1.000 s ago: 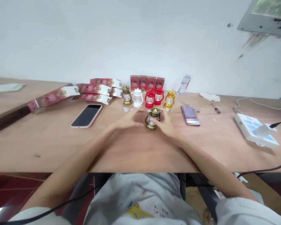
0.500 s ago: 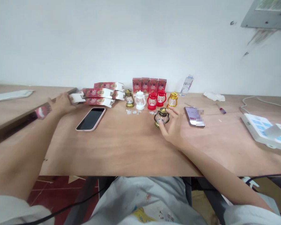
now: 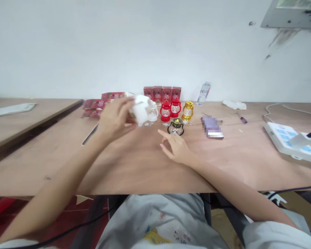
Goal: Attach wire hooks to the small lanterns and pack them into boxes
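My left hand (image 3: 116,119) is raised above the table with its fingers closed around a small cardboard box (image 3: 141,109). The box's white open flaps point right; its body is mostly behind the fingers and blurred. On the table stands a bronze-coloured mini lantern (image 3: 176,127). Just in front of it is my right hand (image 3: 176,147), fingers apart and holding nothing; whether it touches the lantern I cannot tell. Behind are a white lantern (image 3: 152,112), two red lanterns (image 3: 165,112) and a gold lantern (image 3: 188,111). Small clear pieces (image 3: 147,123) lie before them.
Red boxes (image 3: 162,94) stand by the wall, and flat-lying red boxes (image 3: 93,103) are at left. A phone (image 3: 89,135) is mostly behind my left arm; another phone (image 3: 213,128) lies right. Further right are a screwdriver (image 3: 243,119), tissue (image 3: 234,104), bottle (image 3: 204,93) and power strip (image 3: 287,143).
My left hand has come from the boxes at left to the middle, carrying a box. My right hand has let go of the bronze lantern, which now stands upright, and has moved slightly toward me.
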`<state>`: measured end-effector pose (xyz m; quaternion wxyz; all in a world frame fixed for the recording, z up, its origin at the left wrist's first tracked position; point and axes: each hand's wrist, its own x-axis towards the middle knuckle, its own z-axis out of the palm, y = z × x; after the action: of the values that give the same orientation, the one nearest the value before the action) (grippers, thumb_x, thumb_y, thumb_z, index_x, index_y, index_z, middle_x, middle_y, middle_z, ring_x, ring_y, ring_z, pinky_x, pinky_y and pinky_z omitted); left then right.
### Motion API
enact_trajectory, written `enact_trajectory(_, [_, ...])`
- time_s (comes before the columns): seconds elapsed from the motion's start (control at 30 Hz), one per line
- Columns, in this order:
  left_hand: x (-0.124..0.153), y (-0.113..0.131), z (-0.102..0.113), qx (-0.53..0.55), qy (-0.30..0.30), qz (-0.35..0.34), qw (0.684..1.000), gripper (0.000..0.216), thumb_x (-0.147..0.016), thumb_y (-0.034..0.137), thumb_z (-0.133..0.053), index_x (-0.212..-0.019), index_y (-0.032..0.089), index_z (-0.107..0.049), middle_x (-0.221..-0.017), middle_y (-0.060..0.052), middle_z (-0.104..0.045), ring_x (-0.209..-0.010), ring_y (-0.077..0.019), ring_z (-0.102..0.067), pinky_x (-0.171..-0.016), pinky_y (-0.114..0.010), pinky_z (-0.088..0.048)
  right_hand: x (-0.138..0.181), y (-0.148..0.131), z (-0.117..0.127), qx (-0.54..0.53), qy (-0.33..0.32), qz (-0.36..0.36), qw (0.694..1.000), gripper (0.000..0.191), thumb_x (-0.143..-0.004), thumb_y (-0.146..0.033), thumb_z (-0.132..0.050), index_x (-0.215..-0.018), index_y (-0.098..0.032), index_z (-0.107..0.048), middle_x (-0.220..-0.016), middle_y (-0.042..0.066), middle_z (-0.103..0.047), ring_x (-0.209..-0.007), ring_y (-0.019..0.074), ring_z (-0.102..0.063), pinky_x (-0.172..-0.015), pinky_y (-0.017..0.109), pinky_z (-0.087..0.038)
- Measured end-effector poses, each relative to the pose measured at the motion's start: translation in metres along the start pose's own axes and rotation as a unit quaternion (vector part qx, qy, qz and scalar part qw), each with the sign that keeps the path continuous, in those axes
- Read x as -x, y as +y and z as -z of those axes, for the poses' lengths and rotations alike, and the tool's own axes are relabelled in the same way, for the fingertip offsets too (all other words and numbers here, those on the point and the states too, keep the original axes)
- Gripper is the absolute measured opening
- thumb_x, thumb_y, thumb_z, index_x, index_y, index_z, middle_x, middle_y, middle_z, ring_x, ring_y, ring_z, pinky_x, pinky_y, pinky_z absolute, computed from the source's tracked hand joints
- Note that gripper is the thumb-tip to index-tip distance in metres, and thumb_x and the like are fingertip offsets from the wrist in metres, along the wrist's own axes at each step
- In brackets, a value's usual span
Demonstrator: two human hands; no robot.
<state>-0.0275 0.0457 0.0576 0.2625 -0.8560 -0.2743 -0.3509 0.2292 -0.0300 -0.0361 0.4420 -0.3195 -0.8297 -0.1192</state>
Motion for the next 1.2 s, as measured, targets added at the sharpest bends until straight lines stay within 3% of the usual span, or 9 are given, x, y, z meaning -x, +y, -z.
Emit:
enact_trajectory(0.07, [0.0, 0.032, -0.016, 0.044, -0.017, -0.041, 0.998, 0.06, -0.08, 0.036, -0.065, -0.132, 0.024, -0.038, -0.136, -0.013, -0.05, -0.125, -0.0289, -0.048, -0.099, -0.047, -0.043, 0.001, 0.001, -0.001, -0.007, 0.01, -0.03, 0.999, 0.054, -0.09, -0.023, -0.049, -0.14, -0.019, -0.033, -0.083, 0.003, -0.067, -0.07, 0.017, -0.062, -0.072, 0.032, -0.052])
enact_trajectory(0.17, [0.008, 0.053, -0.032, 0.07, -0.001, -0.072, 0.995, 0.052, -0.079, 0.032, -0.067, -0.126, 0.031, -0.045, -0.138, -0.01, -0.049, -0.126, -0.0269, -0.049, -0.1, -0.046, -0.044, 0.002, 0.003, -0.001, -0.026, 0.044, -0.081, 0.995, 0.057, -0.089, -0.027, -0.05, -0.142, -0.023, -0.029, -0.092, 0.003, -0.068, -0.066, 0.0149, -0.061, -0.07, 0.029, -0.054])
enact_trajectory(0.27, [0.017, 0.053, -0.04, 0.082, 0.014, -0.088, 0.993, 0.045, -0.077, 0.03, -0.07, -0.119, 0.033, -0.053, -0.136, -0.009, -0.05, -0.125, -0.0273, -0.049, -0.1, -0.047, -0.044, 0.002, 0.005, -0.001, -0.036, 0.067, -0.095, 0.993, 0.05, -0.089, -0.029, -0.052, -0.136, -0.024, -0.037, -0.103, 0.006, -0.068, -0.071, 0.0156, -0.063, -0.071, 0.03, -0.055])
enact_trajectory(0.43, [0.027, 0.048, -0.045, 0.151, 0.033, -0.039, 0.987, 0.048, -0.077, 0.028, -0.071, -0.122, 0.033, -0.055, -0.136, -0.012, -0.05, -0.12, -0.0283, -0.053, -0.094, -0.043, -0.049, -0.002, 0.003, 0.004, -0.047, 0.094, -0.075, 0.992, 0.024, -0.087, -0.025, -0.056, -0.111, -0.02, -0.057, -0.096, 0.008, -0.065, -0.082, 0.0169, -0.064, -0.073, 0.03, -0.055])
enact_trajectory(0.63, [0.031, 0.055, -0.051, 0.175, 0.014, -0.047, 0.983, 0.049, -0.075, 0.024, -0.072, -0.12, 0.032, -0.057, -0.137, -0.01, -0.05, -0.125, -0.0287, -0.05, -0.103, -0.05, -0.043, -0.003, 0.003, 0.009, -0.012, 0.128, -0.101, 0.987, 0.012, -0.086, -0.022, -0.057, -0.079, -0.021, -0.066, -0.124, 0.011, -0.048, -0.108, 0.0242, -0.055, -0.09, 0.044, -0.051])
enact_trajectory(0.7, [0.031, 0.057, -0.054, 0.165, 0.01, -0.053, 0.985, 0.046, -0.076, 0.023, -0.07, -0.119, 0.031, -0.057, -0.138, -0.011, -0.049, -0.126, -0.0286, -0.049, -0.103, -0.051, -0.043, -0.002, 0.005, 0.009, 0.024, 0.137, -0.088, 0.986, 0.008, -0.083, -0.021, -0.06, -0.084, -0.024, -0.067, -0.13, 0.009, -0.044, -0.117, 0.0275, -0.05, -0.096, 0.048, -0.049])
enact_trajectory(0.83, [0.03, 0.06, -0.059, 0.142, -0.002, -0.065, 0.988, 0.037, -0.079, 0.023, -0.065, -0.115, 0.031, -0.06, -0.136, -0.01, -0.052, -0.126, -0.0259, -0.049, -0.103, -0.05, -0.043, -0.001, 0.007, 0.006, 0.093, 0.146, -0.074, 0.982, 0.03, -0.081, -0.018, -0.061, -0.108, -0.032, -0.064, -0.135, 0.007, -0.04, -0.126, 0.0291, -0.045, -0.098, 0.05, -0.049])
enact_trajectory(1.03, [0.03, 0.06, -0.058, 0.186, 0.009, -0.046, 0.981, 0.036, -0.079, 0.021, -0.065, -0.113, 0.033, -0.062, -0.136, -0.008, -0.053, -0.127, -0.0254, -0.048, -0.107, -0.052, -0.038, -0.004, 0.004, 0.007, 0.095, 0.128, -0.079, 0.984, 0.024, -0.08, -0.014, -0.058, -0.098, -0.027, -0.064, -0.138, 0.007, -0.04, -0.128, 0.0312, -0.043, -0.099, 0.053, -0.045])
enact_trajectory(1.2, [0.03, 0.059, -0.057, 0.179, -0.009, -0.037, 0.983, 0.035, -0.079, 0.023, -0.065, -0.112, 0.033, -0.063, -0.135, -0.008, -0.054, -0.128, -0.0257, -0.047, -0.106, -0.052, -0.039, -0.003, 0.005, 0.007, 0.082, 0.092, -0.099, 0.987, 0.04, -0.08, -0.013, -0.055, -0.117, -0.029, -0.058, -0.144, 0.008, -0.035, -0.131, 0.0332, -0.04, -0.102, 0.056, -0.041])
